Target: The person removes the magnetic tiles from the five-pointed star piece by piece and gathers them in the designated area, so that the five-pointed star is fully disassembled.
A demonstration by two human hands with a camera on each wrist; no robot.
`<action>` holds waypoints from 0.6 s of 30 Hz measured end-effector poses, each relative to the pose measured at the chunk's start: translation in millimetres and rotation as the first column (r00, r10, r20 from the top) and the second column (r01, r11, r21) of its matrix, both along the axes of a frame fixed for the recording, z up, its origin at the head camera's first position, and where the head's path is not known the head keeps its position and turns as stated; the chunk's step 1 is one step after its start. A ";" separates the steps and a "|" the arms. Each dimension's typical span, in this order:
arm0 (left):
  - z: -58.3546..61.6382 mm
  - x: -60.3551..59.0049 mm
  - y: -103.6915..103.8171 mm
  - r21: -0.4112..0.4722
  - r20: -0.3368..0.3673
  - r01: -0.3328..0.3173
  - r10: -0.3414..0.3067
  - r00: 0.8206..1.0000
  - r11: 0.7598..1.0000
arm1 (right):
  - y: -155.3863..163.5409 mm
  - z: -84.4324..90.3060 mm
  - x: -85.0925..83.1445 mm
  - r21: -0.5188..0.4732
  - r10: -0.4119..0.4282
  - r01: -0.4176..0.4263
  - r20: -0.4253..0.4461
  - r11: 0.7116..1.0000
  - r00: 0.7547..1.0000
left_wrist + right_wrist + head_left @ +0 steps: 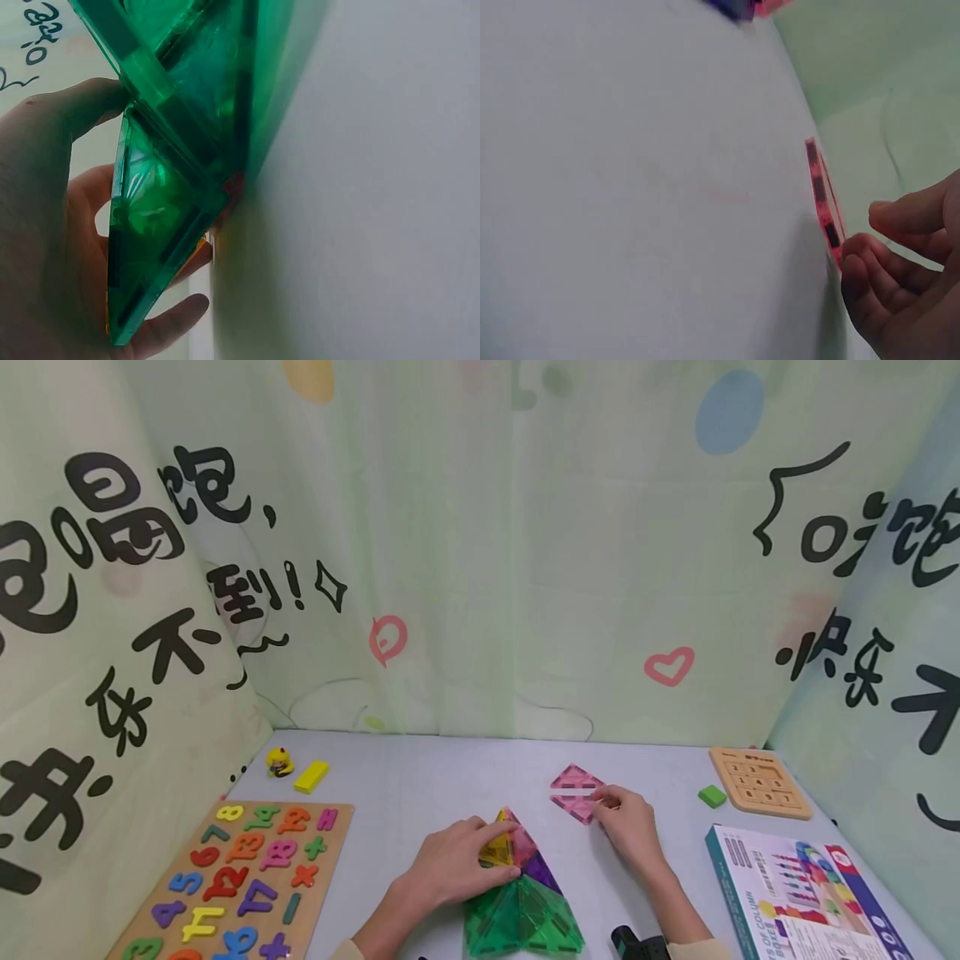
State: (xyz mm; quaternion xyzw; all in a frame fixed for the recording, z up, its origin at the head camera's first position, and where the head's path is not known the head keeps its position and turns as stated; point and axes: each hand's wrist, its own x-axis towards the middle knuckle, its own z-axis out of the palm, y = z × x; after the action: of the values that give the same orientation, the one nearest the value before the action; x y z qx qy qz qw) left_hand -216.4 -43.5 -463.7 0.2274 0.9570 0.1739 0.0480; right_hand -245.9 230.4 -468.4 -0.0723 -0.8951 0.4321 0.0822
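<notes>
A cluster of translucent magnetic tiles [525, 906], green at the base with yellow, pink and purple pieces on top, stands on the grey table in front of me. My left hand [457, 860] grips its upper left side. In the left wrist view the thumb [90, 101] presses a green tile [180, 150] and the fingers curl behind it. Two flat pink tiles [576, 792] lie farther back on the right. My right hand [626, 827] rests on the table with its fingertips touching their near edge. The right wrist view shows a pink tile [821, 195] edge-on, a curled fingertip [853, 274] against it and the thumb apart.
A wooden number puzzle board [332, 870] lies at the left, with a yellow block [311, 777] and a small yellow toy [280, 762] behind it. At the right are a green block [712, 795], a wooden sliding puzzle [760, 782] and a printed box [802, 893]. Printed curtains close three sides.
</notes>
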 end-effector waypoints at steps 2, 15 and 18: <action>1.0 0.5 1.3 0.003 0.011 -0.011 0.011 1.000 1.000 | -8.1 1.2 8.5 -0.017 0.071 -0.071 0.017 0.997 0.997; 4.4 1.8 3.4 0.044 0.061 -0.071 0.068 0.996 0.996 | -35.0 12.9 37.8 -0.082 0.511 -0.506 0.214 0.859 0.833; 3.5 1.9 4.2 0.047 0.055 -0.072 0.069 0.996 0.996 | -34.5 11.9 39.3 -0.137 0.506 -0.487 0.241 0.862 0.828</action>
State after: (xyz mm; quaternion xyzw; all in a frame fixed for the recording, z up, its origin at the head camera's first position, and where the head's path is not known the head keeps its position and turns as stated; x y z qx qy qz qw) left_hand -214.5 -39.2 -460.2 0.1899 0.9582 0.2048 0.0615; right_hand -206.6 195.9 -456.5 0.1021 -0.8702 0.4556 -0.1576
